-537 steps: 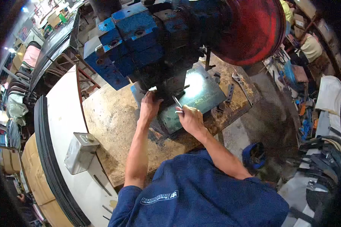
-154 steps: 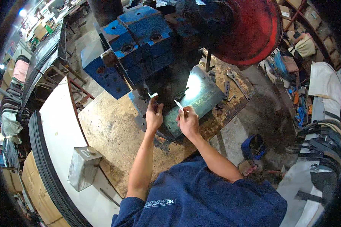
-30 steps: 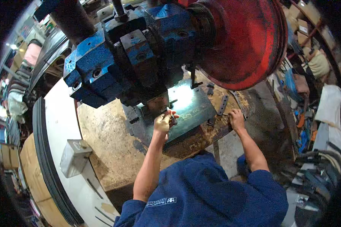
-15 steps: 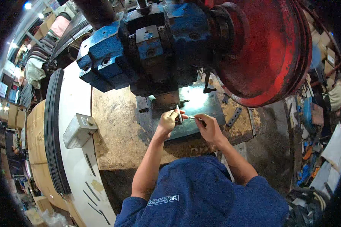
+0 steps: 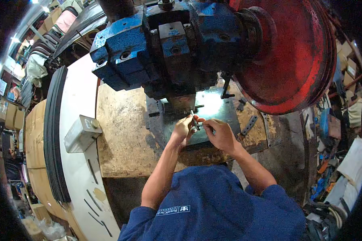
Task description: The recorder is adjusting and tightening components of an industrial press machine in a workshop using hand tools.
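In front of the blue press head, both of my hands meet over the dark metal plate [image 5: 201,137]. Between its fingertips my left hand [image 5: 182,129] pinches a small, narrow metal piece [image 5: 195,122] standing on edge. The fingers of my right hand [image 5: 221,136] are closed on a thin metal rod [image 5: 201,125], whose tip touches or nearly touches that piece; its kind is too small to tell. The blue machine head [image 5: 149,48] hangs just beyond my hands. A bright lamp patch lights the plate behind them.
A big red flywheel [image 5: 289,60] fills the upper right. On the worn wooden bench [image 5: 120,132] lies a dark drilled bar [image 5: 249,125]. At left, a metal can [image 5: 82,134], dark strips [image 5: 93,170] and a stack of long black strips [image 5: 56,140] stand or lie around a white board [image 5: 78,80].
My right hand has come closer to my left, bringing the rod against or beside the small piece. The whole view has shifted slightly.
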A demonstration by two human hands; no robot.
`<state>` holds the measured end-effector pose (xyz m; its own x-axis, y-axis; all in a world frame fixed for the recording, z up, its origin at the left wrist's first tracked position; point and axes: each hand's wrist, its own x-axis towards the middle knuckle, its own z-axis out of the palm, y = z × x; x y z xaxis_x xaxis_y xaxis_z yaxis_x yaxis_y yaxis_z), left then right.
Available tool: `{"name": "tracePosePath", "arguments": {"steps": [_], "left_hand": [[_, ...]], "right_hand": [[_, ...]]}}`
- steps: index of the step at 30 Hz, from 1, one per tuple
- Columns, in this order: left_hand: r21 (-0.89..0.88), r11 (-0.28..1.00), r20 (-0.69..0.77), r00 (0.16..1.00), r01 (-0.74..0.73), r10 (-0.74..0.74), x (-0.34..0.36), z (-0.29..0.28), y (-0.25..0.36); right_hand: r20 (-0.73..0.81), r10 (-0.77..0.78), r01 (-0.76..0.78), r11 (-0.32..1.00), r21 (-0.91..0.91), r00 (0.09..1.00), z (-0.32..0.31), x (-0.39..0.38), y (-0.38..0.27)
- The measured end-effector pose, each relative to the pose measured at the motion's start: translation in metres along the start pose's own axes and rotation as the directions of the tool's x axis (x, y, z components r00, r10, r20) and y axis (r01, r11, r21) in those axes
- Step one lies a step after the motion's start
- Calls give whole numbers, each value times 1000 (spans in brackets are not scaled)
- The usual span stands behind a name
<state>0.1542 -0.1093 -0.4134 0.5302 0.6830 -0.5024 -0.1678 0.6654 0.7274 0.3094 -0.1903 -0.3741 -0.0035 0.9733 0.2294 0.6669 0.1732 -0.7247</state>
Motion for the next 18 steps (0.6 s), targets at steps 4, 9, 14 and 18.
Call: {"name": "tracePosePath", "arguments": {"steps": [4, 9, 14, 18], "left_hand": [[-30, 999, 110, 994, 13, -10, 0, -6, 0], [-169, 986, 112, 993, -6, 25, 1, -5, 0], [-54, 999, 24, 1000, -7, 8, 1, -3, 2], [91, 994, 24, 998, -67, 65, 9, -9, -5]], "right_hand": [[45, -1, 8, 988, -156, 999, -8, 2, -12], [90, -174, 189, 960, -205, 981, 5, 8, -11], [89, -110, 106, 993, 54, 990, 23, 6, -1], [266, 231, -335, 813, 476, 936, 28, 11, 6]]}}
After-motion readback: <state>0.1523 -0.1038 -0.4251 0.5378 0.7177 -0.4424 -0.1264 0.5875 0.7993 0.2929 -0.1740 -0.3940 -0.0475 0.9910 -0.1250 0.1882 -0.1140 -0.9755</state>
